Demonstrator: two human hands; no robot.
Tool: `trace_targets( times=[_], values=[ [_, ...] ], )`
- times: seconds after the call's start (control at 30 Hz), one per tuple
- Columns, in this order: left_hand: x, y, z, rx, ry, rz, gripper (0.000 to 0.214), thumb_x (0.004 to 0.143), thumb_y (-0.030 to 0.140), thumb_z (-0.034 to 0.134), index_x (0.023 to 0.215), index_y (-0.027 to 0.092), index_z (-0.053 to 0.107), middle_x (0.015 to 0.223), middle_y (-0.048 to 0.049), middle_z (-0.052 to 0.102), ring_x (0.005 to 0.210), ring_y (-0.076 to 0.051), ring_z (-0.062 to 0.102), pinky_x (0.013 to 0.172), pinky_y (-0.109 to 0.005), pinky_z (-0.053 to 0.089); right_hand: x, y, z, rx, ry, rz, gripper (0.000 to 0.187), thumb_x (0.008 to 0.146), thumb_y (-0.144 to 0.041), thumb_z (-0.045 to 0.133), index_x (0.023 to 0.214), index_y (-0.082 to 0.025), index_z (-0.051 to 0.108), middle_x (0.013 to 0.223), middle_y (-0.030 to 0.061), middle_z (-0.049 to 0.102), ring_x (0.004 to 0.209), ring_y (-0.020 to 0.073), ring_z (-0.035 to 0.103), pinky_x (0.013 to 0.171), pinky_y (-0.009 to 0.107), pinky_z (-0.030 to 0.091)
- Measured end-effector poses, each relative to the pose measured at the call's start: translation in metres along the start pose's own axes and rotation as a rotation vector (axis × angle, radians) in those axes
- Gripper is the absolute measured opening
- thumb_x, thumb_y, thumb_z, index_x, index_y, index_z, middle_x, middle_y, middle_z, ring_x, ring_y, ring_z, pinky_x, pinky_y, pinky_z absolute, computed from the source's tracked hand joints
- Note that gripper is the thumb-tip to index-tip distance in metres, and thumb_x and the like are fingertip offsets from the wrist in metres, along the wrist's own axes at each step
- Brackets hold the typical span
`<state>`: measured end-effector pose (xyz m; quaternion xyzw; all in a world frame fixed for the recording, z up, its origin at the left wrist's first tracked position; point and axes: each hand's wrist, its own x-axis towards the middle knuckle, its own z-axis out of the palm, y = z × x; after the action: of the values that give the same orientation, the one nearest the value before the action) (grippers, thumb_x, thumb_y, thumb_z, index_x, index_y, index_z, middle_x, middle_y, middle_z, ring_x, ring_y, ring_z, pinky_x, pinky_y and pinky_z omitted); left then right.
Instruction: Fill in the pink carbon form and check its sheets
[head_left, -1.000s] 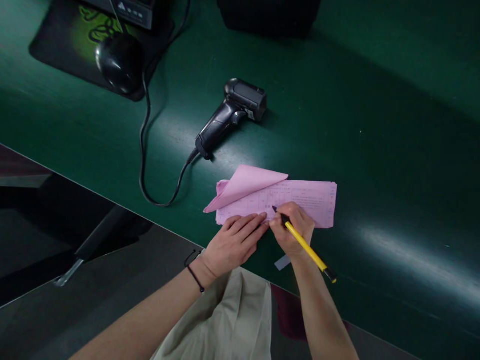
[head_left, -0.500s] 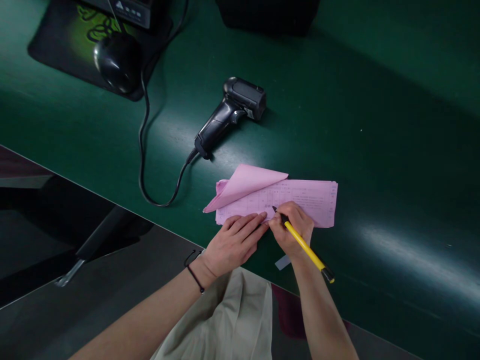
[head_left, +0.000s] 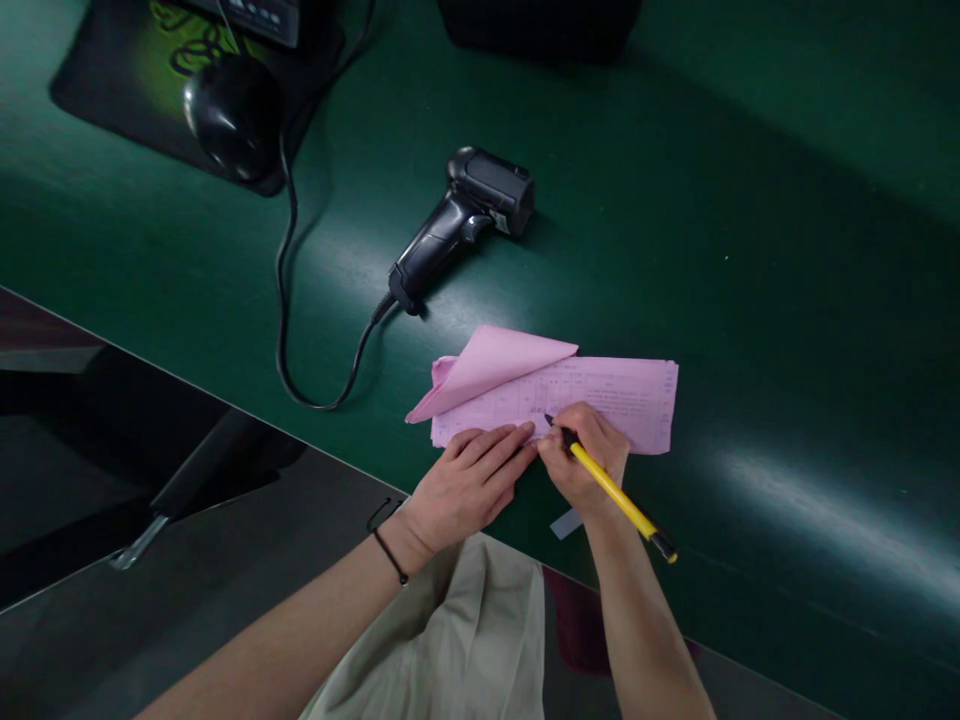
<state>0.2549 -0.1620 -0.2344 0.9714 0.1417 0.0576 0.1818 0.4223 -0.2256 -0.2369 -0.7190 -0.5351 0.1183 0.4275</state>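
A pink printed form [head_left: 622, 395] lies on the green table [head_left: 750, 300] near its front edge, with its top sheet folded back at the left into a pink flap [head_left: 495, 365]. My right hand [head_left: 585, 455] is closed around a yellow pen [head_left: 615, 495], whose dark tip touches the form. My left hand [head_left: 469, 485] lies flat with fingers stretched out, pressing on the form's lower left corner. A dark band circles my left wrist.
A black barcode scanner [head_left: 465, 220] lies behind the paper, its cable [head_left: 289, 290] looping left. A black mouse [head_left: 225, 115] sits on a dark mouse pad [head_left: 112, 80] at the far left. A black device [head_left: 540, 25] stands at the back edge.
The pen's tail has shifted slightly while its tip stays on the form. My left hand has stayed where it was.
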Motion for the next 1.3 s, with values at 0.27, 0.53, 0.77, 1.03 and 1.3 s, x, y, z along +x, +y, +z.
trace_targets(
  times=[0.27, 0.53, 0.77, 1.03, 1.3],
  values=[
    [-0.001, 0.001, 0.001, 0.020, 0.001, -0.010, 0.047, 0.089, 0.022, 0.050, 0.134, 0.016, 0.042, 0.139, -0.0057, 0.047, 0.120, -0.022, 0.045, 0.094, -0.038, 0.036, 0.000, 0.000, -0.001, -0.007, 0.070, -0.005, 0.013, 0.073, -0.006, 0.050, 0.077, -0.019, 0.049, 0.066, -0.0007, 0.053, 0.060, 0.0116, 0.052, 0.056, 0.023, 0.045],
    [0.000, 0.001, -0.002, -0.002, -0.027, -0.015, 0.047, 0.090, 0.022, 0.047, 0.136, 0.016, 0.040, 0.139, -0.0056, 0.047, 0.122, -0.021, 0.043, 0.094, -0.037, 0.035, 0.002, 0.000, -0.002, 0.043, 0.141, 0.073, 0.012, 0.074, -0.007, 0.049, 0.076, -0.019, 0.050, 0.065, -0.0012, 0.054, 0.059, 0.0118, 0.053, 0.055, 0.025, 0.047],
    [0.000, 0.003, -0.010, -0.022, -0.034, -0.015, 0.045, 0.091, 0.020, 0.046, 0.136, 0.017, 0.041, 0.141, -0.0060, 0.044, 0.122, -0.022, 0.043, 0.097, -0.037, 0.032, -0.003, -0.009, -0.013, -0.001, 0.333, 0.194, 0.008, 0.079, -0.013, 0.054, 0.084, -0.018, 0.056, 0.071, -0.0002, 0.060, 0.062, 0.0114, 0.058, 0.055, 0.023, 0.050],
    [0.000, 0.011, -0.023, -0.023, -0.042, -0.044, 0.047, 0.091, 0.017, 0.044, 0.137, 0.020, 0.038, 0.142, -0.0035, 0.043, 0.123, -0.020, 0.042, 0.097, -0.037, 0.034, -0.018, -0.032, -0.071, -0.117, 0.306, 0.202, 0.011, 0.083, -0.020, 0.058, 0.093, -0.017, 0.059, 0.085, 0.0056, 0.066, 0.075, 0.0159, 0.065, 0.068, 0.028, 0.057],
    [0.002, 0.044, -0.063, 0.063, -0.136, -0.132, 0.050, 0.086, 0.009, 0.045, 0.135, 0.015, 0.040, 0.140, -0.0104, 0.044, 0.123, -0.025, 0.044, 0.099, -0.041, 0.040, -0.014, -0.050, -0.138, -0.092, 0.121, 0.145, 0.018, 0.086, -0.019, 0.053, 0.102, -0.016, 0.059, 0.095, 0.0083, 0.064, 0.086, 0.0161, 0.064, 0.074, 0.030, 0.058]
  ],
)
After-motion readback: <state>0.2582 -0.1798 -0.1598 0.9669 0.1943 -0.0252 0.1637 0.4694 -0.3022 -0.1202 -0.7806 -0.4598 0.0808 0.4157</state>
